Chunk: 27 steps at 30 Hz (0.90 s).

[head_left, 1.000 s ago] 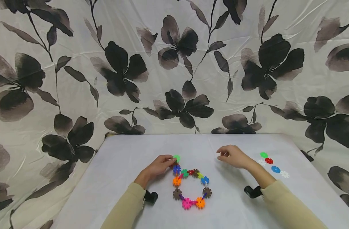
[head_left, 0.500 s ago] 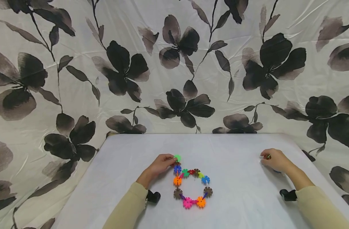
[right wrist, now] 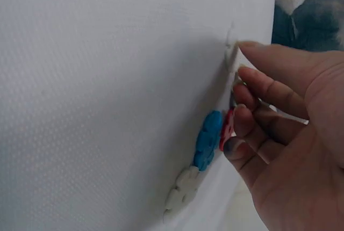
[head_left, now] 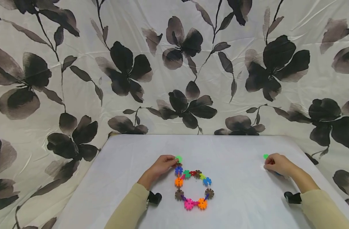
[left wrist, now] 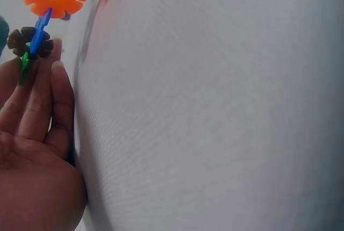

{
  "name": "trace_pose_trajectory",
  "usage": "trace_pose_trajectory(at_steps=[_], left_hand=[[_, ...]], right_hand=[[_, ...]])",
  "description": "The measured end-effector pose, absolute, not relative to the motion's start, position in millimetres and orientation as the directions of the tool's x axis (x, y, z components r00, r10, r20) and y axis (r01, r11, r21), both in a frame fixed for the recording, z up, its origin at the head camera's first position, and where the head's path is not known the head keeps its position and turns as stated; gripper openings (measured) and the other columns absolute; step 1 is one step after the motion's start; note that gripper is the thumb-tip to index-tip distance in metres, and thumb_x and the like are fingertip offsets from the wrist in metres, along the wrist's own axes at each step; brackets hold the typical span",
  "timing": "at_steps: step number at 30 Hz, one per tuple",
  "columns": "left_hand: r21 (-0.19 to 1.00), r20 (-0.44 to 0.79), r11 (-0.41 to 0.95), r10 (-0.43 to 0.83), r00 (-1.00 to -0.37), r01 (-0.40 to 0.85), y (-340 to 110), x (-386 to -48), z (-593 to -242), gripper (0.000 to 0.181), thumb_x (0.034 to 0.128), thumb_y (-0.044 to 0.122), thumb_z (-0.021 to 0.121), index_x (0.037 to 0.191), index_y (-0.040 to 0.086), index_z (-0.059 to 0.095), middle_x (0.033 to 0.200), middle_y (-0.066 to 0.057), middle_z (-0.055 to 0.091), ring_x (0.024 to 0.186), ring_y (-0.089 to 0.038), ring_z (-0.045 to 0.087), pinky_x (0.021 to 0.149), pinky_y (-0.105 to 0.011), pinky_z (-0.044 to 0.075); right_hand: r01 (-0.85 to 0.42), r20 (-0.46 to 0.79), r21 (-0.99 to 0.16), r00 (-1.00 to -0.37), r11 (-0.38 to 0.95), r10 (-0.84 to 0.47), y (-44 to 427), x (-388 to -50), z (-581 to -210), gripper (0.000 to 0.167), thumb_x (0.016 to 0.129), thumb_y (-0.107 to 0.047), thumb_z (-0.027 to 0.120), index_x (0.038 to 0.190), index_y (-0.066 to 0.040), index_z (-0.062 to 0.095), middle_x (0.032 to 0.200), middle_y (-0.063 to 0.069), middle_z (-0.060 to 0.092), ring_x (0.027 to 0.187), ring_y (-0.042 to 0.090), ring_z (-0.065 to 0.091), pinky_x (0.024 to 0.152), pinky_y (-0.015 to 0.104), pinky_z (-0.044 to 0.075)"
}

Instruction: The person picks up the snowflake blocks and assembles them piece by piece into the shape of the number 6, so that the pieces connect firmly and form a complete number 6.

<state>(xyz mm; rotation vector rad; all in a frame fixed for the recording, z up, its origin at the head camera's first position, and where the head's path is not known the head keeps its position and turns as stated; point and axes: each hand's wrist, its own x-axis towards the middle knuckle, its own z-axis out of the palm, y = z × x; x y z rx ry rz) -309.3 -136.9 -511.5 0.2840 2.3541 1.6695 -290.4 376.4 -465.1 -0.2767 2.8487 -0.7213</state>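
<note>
A loop of interlocking plastic snowflake discs in several colours lies on the table in the head view, with a short tail at its upper left. My left hand pinches the green disc at the tail's end. The left wrist view shows that green disc between the fingers, joined to a brown one. Far to the right, my right hand bends over loose discs. Its thumb and fingertips meet at the edge of a white disc. Blue and red discs lie beside the fingers, partly hidden.
A loose green disc lies just beyond the right hand. Another white disc sits next to the blue one. The white tabletop stretches between the hands, and a flowered cloth hangs behind it.
My right hand has gone from near the table's middle to the loose discs on the right, covering several of them. The left hand keeps its hold on the green disc.
</note>
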Motion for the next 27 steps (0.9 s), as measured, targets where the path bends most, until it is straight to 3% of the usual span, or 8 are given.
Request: trace_pose_trajectory(at_steps=[5,18,27], left_hand=[[0.947,-0.083,0.319,0.297,-0.951,0.017,-135.7,-308.7,-511.4,0.026,0.1052,0.02,0.059,0.112,-0.001,0.073,0.105,-0.009,0.077,0.095,-0.015,0.066,0.097,-0.038,0.052],[0.953,-0.108,0.302,0.28,-0.954,-0.02,-136.7,-308.0,-510.9,0.025,0.1051,0.019,0.059,0.113,-0.001,0.073,0.106,-0.01,0.077,0.096,-0.015,0.067,0.099,-0.04,0.051],[0.95,-0.1,0.311,0.277,-0.955,-0.009,-134.9,-307.1,-509.7,0.026,0.1046,0.02,0.06,0.112,-0.001,0.073,0.104,-0.01,0.077,0.093,-0.015,0.067,0.098,-0.04,0.051]], right_hand=[[-0.13,-0.176,-0.512,-0.952,0.849,-0.252,379.4,-289.0,-463.2,0.025,0.09,-0.013,0.076,0.102,0.006,0.064,0.089,0.005,0.059,0.082,0.022,0.052,0.073,0.037,0.046],[-0.124,-0.218,-0.539,-0.935,0.833,-0.281,378.0,-281.3,-458.1,0.029,0.089,-0.016,0.08,0.102,0.003,0.063,0.09,0.005,0.059,0.084,0.021,0.054,0.071,0.032,0.048],[-0.166,-0.153,-0.572,-0.94,0.803,-0.304,371.3,-278.4,-459.3,0.017,0.092,-0.014,0.076,0.09,-0.004,0.062,0.077,0.001,0.054,0.072,0.017,0.05,0.06,0.027,0.042]])
